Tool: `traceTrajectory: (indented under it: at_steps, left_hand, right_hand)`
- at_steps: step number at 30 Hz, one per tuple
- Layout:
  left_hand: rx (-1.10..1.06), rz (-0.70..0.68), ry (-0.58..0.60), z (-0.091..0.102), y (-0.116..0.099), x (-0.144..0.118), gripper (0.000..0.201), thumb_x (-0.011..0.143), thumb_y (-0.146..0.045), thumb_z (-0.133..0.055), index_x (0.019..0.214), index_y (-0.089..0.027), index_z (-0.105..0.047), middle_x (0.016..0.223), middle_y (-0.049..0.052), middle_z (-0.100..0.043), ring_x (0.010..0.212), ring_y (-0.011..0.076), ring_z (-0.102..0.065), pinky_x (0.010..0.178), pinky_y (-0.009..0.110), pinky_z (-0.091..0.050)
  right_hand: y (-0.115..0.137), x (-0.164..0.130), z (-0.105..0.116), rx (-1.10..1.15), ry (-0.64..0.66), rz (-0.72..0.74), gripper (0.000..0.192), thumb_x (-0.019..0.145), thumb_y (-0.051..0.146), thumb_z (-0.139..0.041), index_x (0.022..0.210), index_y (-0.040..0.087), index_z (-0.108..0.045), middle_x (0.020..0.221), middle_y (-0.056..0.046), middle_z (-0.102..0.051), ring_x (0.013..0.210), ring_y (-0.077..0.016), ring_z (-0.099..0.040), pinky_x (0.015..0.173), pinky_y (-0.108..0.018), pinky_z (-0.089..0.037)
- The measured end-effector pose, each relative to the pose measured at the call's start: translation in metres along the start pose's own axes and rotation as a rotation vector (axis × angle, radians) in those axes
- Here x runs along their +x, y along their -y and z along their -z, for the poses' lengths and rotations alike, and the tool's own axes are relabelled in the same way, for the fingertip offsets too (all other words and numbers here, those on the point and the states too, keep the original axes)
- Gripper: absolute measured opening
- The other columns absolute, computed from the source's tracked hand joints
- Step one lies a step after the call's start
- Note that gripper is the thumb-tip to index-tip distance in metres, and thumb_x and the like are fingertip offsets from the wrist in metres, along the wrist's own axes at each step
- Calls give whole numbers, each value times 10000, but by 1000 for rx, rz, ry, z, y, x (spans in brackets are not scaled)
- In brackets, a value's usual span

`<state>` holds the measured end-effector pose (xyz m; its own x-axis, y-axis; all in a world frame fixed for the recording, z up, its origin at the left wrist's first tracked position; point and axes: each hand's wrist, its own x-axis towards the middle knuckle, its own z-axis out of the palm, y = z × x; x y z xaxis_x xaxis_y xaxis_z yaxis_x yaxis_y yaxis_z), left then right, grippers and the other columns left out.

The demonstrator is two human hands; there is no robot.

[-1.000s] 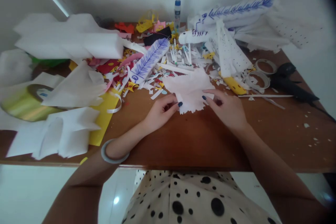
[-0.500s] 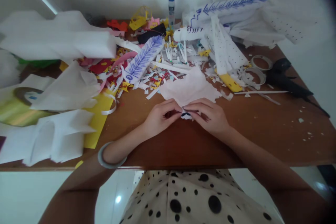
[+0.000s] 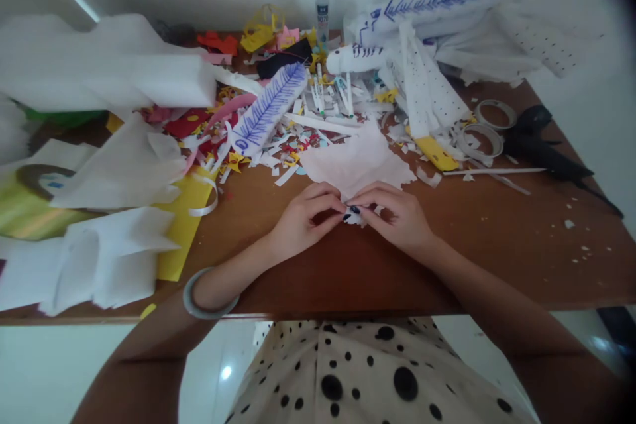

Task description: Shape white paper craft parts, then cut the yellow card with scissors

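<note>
Two hands work close together: the left hand and the right hand each have thumb and fingers drawn together, each grip clamped on the near end of one white paper sheet, the fingertips meeting or nearly so. The sheet, ragged-edged and creased, spreads over the tabletop directly beyond the grip. Farther beyond stands one upright glue bottle with a blue cap. Two paper pieces bear blue feather-like strokes: a near one beyond and left of the grip, and a far one beyond and right. Well right of the grip lie two tape rolls, one behind the other; well left, one yellow roll, partly covered.
</note>
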<state>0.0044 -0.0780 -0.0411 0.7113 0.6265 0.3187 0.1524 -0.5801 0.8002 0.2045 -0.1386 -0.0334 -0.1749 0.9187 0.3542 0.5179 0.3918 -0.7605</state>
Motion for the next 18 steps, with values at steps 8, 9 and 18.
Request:
traceTrajectory:
  at_steps: [8,9,18]
  left_hand:
    - [-25,37,12,0,-1,0,80,871,-225,-592,874,-175,-655,941,67,-590,921,154,-566,858,287,-442]
    - [-34,52,25,0,-2,1,93,873,-240,-589,878,-173,-654,936,66,-592,922,158,-564,862,289,-437]
    - [-406,359,42,-3,3,3,419,909,-519,-456,765,-157,-612,764,20,-590,738,137,-529,734,250,-434]
  right_hand:
    - [0,1,0,-10,-14,18,148,888,189,-532,908,226,-674,864,-30,-680,770,-131,-634,694,-255,-535]
    - [-1,0,-1,-24,-20,29,148,891,194,-532,909,228,-675,861,-31,-682,780,-135,-636,707,-263,-536]
    - [-11,1,0,-240,7,208,210,901,207,-557,1028,277,-708,988,-43,-720,886,-173,-644,807,-337,-523]
